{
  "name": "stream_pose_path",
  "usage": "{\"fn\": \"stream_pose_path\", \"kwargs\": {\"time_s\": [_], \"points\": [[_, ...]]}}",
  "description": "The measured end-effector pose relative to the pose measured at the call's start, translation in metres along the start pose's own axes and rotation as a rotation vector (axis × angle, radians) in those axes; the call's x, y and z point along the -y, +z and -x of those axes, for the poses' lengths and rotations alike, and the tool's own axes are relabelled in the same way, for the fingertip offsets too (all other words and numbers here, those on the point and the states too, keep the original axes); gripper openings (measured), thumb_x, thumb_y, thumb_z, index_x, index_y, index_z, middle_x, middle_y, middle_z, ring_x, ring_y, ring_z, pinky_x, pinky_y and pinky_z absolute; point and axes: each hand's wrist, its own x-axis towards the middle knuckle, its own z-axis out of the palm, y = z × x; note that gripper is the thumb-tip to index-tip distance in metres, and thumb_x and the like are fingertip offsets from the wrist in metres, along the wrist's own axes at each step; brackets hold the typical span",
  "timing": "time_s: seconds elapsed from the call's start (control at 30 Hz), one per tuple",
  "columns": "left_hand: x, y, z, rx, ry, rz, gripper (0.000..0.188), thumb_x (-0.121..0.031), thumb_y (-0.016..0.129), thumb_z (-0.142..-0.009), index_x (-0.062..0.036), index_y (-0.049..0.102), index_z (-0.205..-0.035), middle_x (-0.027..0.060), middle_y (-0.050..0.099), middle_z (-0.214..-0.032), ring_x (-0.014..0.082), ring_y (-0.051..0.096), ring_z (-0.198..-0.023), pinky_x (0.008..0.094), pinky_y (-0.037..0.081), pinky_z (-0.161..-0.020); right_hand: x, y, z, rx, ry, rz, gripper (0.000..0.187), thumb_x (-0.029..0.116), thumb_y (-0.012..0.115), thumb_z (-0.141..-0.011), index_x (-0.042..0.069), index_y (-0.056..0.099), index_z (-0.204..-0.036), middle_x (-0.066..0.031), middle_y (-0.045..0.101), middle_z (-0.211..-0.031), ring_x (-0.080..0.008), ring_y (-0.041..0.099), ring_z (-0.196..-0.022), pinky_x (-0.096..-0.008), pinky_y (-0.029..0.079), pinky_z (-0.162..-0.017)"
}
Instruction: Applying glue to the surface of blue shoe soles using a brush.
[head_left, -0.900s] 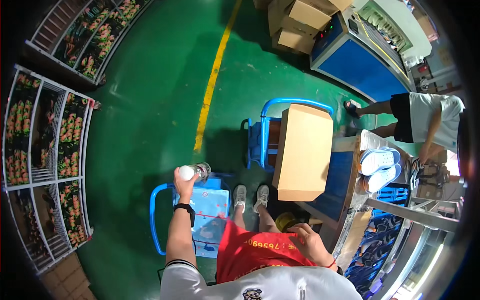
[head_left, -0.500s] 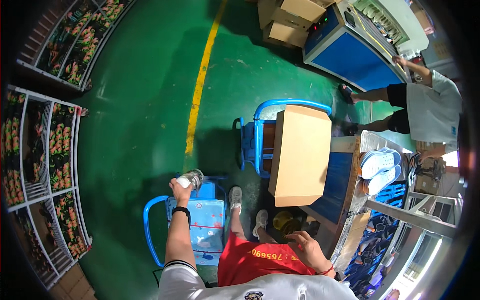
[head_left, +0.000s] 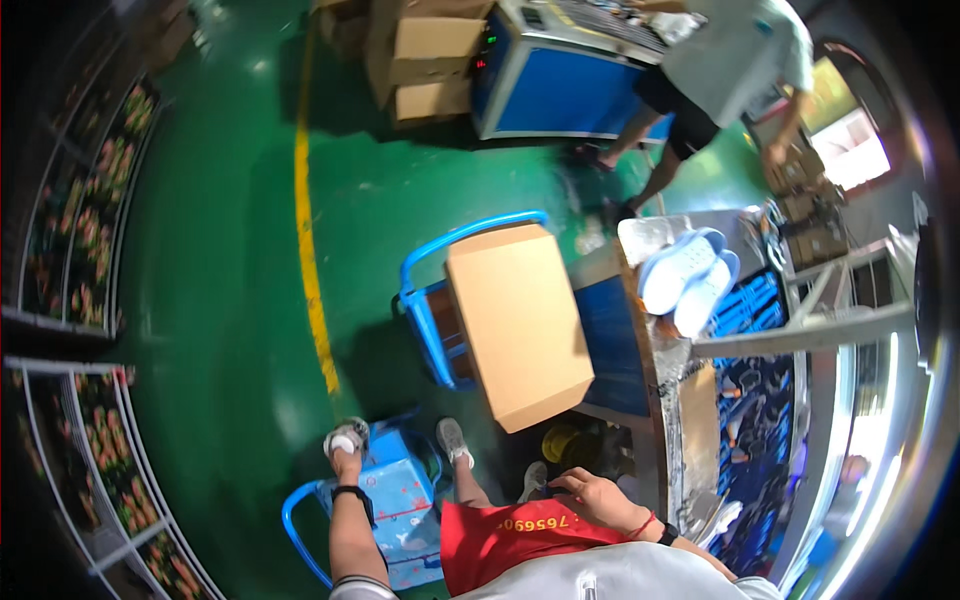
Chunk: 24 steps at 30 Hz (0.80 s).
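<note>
Bottle (head_left: 346, 438) remained clamped in the left hand (head_left: 345, 463) while the view swung right, so carrying continued; the right hand (head_left: 604, 502), grip loosely apart, looked empty.

The bottle (head_left: 350, 437) in my left hand (head_left: 346, 462) is blurred, and I cannot make out its contents. My right hand (head_left: 602, 503) curls, so I cannot see its palm. My left forearm (head_left: 357, 540) covers part of the blue chair (head_left: 408, 490). The carton (head_left: 520, 320) hides most of another chair (head_left: 428, 335). The top edge cuts off the co-worker's (head_left: 735, 60) head. The left racks (head_left: 60, 367) are cut off and smeared.
</note>
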Motion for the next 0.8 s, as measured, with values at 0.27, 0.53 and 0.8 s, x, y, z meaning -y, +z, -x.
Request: {"fn": "stream_pose_path", "kwargs": {"time_s": [0.27,0.53,0.8], "points": [[-0.081,0.038,0.053,0.039,0.109,0.148,0.044,-0.021,0.075,-0.062,0.004,0.061,-0.095,0.0191,0.063,-0.095,0.0315,0.059,-0.092,0.0385,0.045,-0.088,-0.029,-0.011,0.058,-0.16,0.046,-0.089,0.025,0.022,0.058,-0.086,0.006,0.058,-0.105,-0.0132,0.057,-0.096,-0.0312,0.061,-0.083,-0.0373,0.052,-0.071],[-0.218,0.082,0.186,0.284,0.356,0.187,0.051,-0.026,0.075,-0.065,0.0038,0.061,-0.104,0.0227,0.063,-0.1,0.0311,0.062,-0.095,0.0351,0.048,-0.084,-0.091,-0.009,0.156,-0.402,0.112,-0.091,0.025,0.026,0.057,-0.087,0.008,0.06,-0.105,-0.0117,0.058,-0.097,-0.0302,0.061,-0.083,-0.0368,0.051,-0.071],[-0.272,0.114,0.253,0.539,0.168,0.362,0.044,-0.025,0.072,-0.075,0.0036,0.06,-0.107,0.0146,0.063,-0.102,0.0223,0.06,-0.092,0.0338,0.048,-0.078,-0.162,0.01,0.251,-0.575,0.182,-0.182,0.025,0.025,0.061,-0.083,0.01,0.062,-0.103,-0.0128,0.06,-0.09,-0.0315,0.062,-0.079,-0.038,0.051,-0.069]]}}
